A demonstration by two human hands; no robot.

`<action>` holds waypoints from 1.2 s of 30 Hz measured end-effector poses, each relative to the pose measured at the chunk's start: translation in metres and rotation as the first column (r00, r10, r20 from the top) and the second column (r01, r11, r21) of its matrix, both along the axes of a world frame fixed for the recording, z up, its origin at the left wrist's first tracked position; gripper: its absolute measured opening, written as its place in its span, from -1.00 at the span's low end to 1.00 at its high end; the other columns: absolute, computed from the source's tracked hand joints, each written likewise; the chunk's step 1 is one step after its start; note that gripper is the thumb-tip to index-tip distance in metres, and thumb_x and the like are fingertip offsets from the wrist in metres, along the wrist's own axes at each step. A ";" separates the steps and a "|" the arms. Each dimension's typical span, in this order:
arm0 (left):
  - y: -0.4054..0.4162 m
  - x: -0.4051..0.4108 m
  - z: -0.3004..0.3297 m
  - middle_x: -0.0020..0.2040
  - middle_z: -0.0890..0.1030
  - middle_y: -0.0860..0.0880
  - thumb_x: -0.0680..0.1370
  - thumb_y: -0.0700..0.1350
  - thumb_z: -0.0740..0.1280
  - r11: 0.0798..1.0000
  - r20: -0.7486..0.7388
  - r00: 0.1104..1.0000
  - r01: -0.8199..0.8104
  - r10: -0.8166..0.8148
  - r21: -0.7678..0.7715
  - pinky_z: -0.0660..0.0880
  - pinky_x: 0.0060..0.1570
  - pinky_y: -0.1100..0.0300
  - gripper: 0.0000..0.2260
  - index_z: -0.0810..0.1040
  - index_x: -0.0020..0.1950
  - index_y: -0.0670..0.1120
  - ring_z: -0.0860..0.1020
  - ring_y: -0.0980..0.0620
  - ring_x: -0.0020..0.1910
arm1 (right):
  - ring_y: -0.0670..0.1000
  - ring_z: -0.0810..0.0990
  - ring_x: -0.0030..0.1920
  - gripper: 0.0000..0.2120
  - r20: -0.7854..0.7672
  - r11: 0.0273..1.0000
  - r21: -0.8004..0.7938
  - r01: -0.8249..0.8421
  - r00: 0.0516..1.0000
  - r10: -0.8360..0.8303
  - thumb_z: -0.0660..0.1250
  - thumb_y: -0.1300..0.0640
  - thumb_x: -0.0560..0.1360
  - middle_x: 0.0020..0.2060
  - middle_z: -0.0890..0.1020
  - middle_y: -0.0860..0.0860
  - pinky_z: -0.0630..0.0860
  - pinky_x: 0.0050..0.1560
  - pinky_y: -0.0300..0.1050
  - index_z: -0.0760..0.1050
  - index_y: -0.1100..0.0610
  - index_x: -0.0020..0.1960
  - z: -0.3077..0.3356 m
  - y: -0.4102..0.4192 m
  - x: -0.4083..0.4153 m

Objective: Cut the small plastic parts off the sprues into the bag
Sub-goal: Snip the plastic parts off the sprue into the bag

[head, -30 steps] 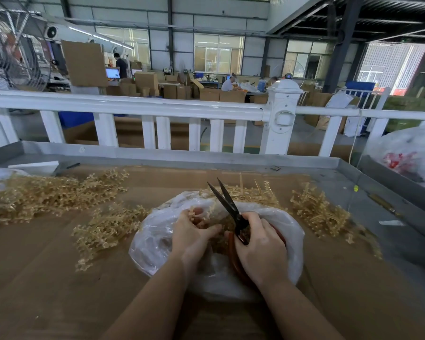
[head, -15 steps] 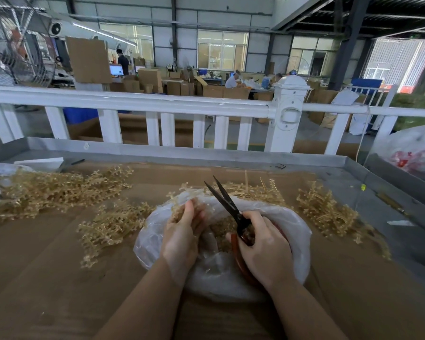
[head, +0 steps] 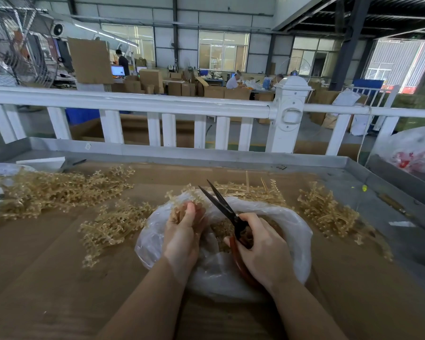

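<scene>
Brown cardboard covers the counter point(head: 47, 278), with a white railing point(head: 138, 104) behind it and a warehouse of stacked boxes beyond. We count four loose heaps of tan sprues: a large heap point(head: 57, 190) at far left, a smaller heap point(head: 113, 227) just left of the bag, a flat heap point(head: 250, 190) behind the bag, and a fourth heap point(head: 326, 212) to its right. One clear plastic bag point(head: 297, 231) lies open in the middle, and inside it we see a bed of small tan cut parts point(head: 221, 229). Our left hand point(head: 182, 236) has its grip clamped on one sprue point(head: 182, 200) above the bag's mouth. Our right hand point(head: 263, 249) grips the one pair of scissors point(head: 221, 202), its black blades apart and pointing up and away, just beside that sprue. A second plastic bag point(head: 415, 150) with something red inside sits at far right.
</scene>
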State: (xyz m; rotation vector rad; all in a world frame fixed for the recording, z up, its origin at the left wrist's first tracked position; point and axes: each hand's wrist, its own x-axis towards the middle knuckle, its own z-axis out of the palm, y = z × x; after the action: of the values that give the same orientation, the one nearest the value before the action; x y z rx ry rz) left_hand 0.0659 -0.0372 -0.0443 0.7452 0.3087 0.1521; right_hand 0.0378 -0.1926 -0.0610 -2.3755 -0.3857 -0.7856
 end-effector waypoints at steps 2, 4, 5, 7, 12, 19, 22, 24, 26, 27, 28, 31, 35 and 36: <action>0.001 -0.001 -0.001 -0.03 0.64 -0.14 0.58 -0.16 0.30 1.000 0.030 0.999 0.015 -0.015 -0.020 0.61 -0.29 0.22 -0.77 0.49 0.21 -0.19 0.68 0.04 -0.22 | -0.06 0.59 0.00 -0.57 -0.010 1.000 -0.013 -0.004 1.000 0.004 0.49 -0.06 0.38 -0.02 0.62 -0.08 0.57 -0.01 -0.15 0.49 0.02 0.19 0.000 0.000 0.000; 0.001 -0.001 -0.002 0.03 0.64 -0.16 0.59 -0.16 0.28 0.999 0.048 0.998 0.033 -0.031 -0.043 0.62 -0.24 0.20 -0.73 0.46 0.27 -0.19 0.69 0.01 -0.14 | -0.07 0.58 0.02 -0.57 -0.027 1.000 -0.031 -0.003 1.000 0.002 0.47 -0.07 0.40 -0.01 0.62 -0.08 0.56 0.01 -0.18 0.48 0.01 0.20 0.000 -0.001 0.001; 0.001 -0.001 -0.002 0.05 0.63 -0.17 0.59 -0.15 0.28 0.998 0.048 0.998 0.041 -0.038 -0.052 0.62 -0.24 0.19 -0.73 0.45 0.28 -0.19 0.69 -0.01 -0.12 | -0.07 0.57 0.02 -0.58 -0.036 0.999 -0.039 -0.001 0.999 0.000 0.46 -0.07 0.41 -0.01 0.62 -0.08 0.54 0.02 -0.20 0.47 0.01 0.21 0.000 0.000 0.001; 0.002 -0.001 -0.003 0.07 0.63 -0.19 0.58 -0.15 0.29 0.996 0.047 0.997 0.057 -0.054 -0.064 0.62 -0.26 0.19 -0.74 0.46 0.25 -0.17 0.69 -0.03 -0.11 | -0.07 0.56 0.05 -0.59 -0.050 0.999 -0.051 0.003 0.999 -0.006 0.45 -0.06 0.42 0.00 0.61 -0.09 0.51 0.03 -0.22 0.47 0.00 0.21 0.000 0.000 0.001; 0.002 -0.004 -0.001 -0.03 0.63 -0.17 0.53 -0.36 0.29 0.996 0.073 0.993 0.094 -0.093 -0.006 0.62 -0.21 0.24 -0.84 0.51 0.07 -0.19 0.67 0.01 -0.15 | -0.07 0.55 0.08 -0.60 -0.070 0.998 -0.063 0.004 0.997 -0.009 0.43 -0.05 0.44 0.03 0.61 -0.08 0.50 0.07 -0.20 0.46 0.00 0.23 0.001 0.000 0.001; -0.006 -0.006 0.007 -0.21 0.65 -0.10 0.48 -0.38 0.35 0.997 -0.018 1.000 0.013 -0.012 0.070 0.55 -0.18 0.10 -0.86 0.56 -0.09 -0.15 0.63 0.01 -0.25 | -0.09 0.56 0.07 -0.60 -0.070 0.999 -0.046 0.006 0.998 -0.010 0.45 -0.05 0.42 0.02 0.61 -0.10 0.48 0.04 -0.25 0.47 0.00 0.21 0.002 -0.001 0.002; -0.004 -0.004 0.007 -0.29 0.66 -0.05 0.49 -0.33 0.36 1.000 -0.039 0.999 0.005 -0.004 0.028 0.54 -0.28 0.18 -0.90 0.55 -0.11 -0.14 0.64 0.09 -0.36 | -0.09 0.56 0.05 -0.59 -0.067 0.999 -0.033 0.003 0.998 -0.006 0.46 -0.06 0.41 0.02 0.62 -0.10 0.50 0.03 -0.24 0.48 0.00 0.20 0.001 -0.001 0.001; -0.002 -0.003 0.005 -0.21 0.64 -0.09 0.49 -0.32 0.36 1.000 -0.044 0.999 -0.003 0.003 -0.014 0.57 -0.33 0.22 -0.91 0.55 -0.07 -0.15 0.64 0.08 -0.33 | -0.08 0.57 0.05 -0.59 -0.061 0.999 -0.037 0.003 0.998 -0.005 0.47 -0.05 0.40 0.02 0.62 -0.10 0.51 0.03 -0.24 0.48 0.01 0.20 0.001 -0.001 0.001; -0.001 -0.001 0.003 -0.17 0.63 -0.11 0.50 -0.31 0.36 0.999 -0.038 0.999 -0.010 0.009 -0.041 0.61 -0.34 0.23 -0.91 0.55 -0.04 -0.17 0.65 0.07 -0.32 | -0.08 0.57 0.05 -0.59 -0.057 0.999 -0.037 -0.003 0.998 0.001 0.47 -0.05 0.40 0.02 0.62 -0.10 0.50 0.03 -0.25 0.49 0.01 0.20 0.001 -0.001 0.001; -0.001 0.000 0.002 -0.17 0.63 -0.11 0.50 -0.31 0.35 0.999 -0.032 0.999 -0.010 0.008 -0.047 0.62 -0.31 0.22 -0.92 0.55 -0.03 -0.17 0.64 0.06 -0.32 | -0.09 0.57 0.04 -0.59 -0.057 0.999 -0.037 -0.007 0.998 0.005 0.47 -0.05 0.40 0.01 0.62 -0.10 0.50 0.03 -0.25 0.49 0.01 0.19 0.001 0.000 0.000; -0.001 0.001 0.001 -0.18 0.63 -0.12 0.51 -0.30 0.35 0.999 -0.024 1.000 -0.005 0.004 -0.052 0.63 -0.28 0.21 -0.91 0.55 -0.01 -0.18 0.64 0.06 -0.33 | -0.09 0.57 0.04 -0.60 -0.061 0.999 -0.040 -0.011 0.998 0.008 0.46 -0.06 0.41 0.01 0.62 -0.11 0.49 0.03 -0.25 0.49 0.00 0.19 0.002 0.000 0.000; 0.000 0.001 -0.002 -0.19 0.65 -0.15 0.51 -0.29 0.35 0.997 0.017 0.999 0.031 -0.030 -0.072 0.63 -0.22 0.19 -0.79 0.50 0.14 -0.23 0.66 0.04 -0.31 | -0.11 0.55 0.05 -0.61 -0.081 0.998 -0.063 -0.022 0.997 0.017 0.43 -0.09 0.42 0.01 0.61 -0.12 0.45 0.04 -0.27 0.47 -0.03 0.21 0.002 0.000 -0.001; 0.001 -0.001 -0.002 0.04 0.62 -0.26 0.46 -0.39 0.35 0.996 0.048 0.997 0.067 -0.064 -0.060 0.62 -0.09 0.16 -0.66 0.46 0.24 -0.32 0.65 -0.06 -0.10 | -0.12 0.54 0.06 -0.60 -0.092 0.997 -0.076 -0.021 0.996 0.014 0.42 -0.11 0.43 0.02 0.61 -0.12 0.43 0.05 -0.30 0.47 -0.04 0.22 0.002 0.000 -0.001; 0.000 -0.001 -0.001 0.06 0.61 -0.27 0.45 -0.42 0.34 0.997 0.036 0.998 0.061 -0.060 -0.053 0.62 -0.11 0.16 -0.68 0.48 0.20 -0.33 0.64 -0.06 -0.11 | -0.12 0.55 0.06 -0.60 -0.089 0.997 -0.072 -0.021 0.996 0.015 0.43 -0.10 0.43 0.02 0.61 -0.11 0.42 0.05 -0.31 0.47 -0.04 0.22 0.003 0.000 -0.001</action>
State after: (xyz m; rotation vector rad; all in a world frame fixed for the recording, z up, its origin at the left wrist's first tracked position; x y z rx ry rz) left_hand 0.0649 -0.0368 -0.0454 0.6965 0.2565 0.0988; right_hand 0.0371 -0.1925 -0.0584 -2.4617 -0.4047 -0.6653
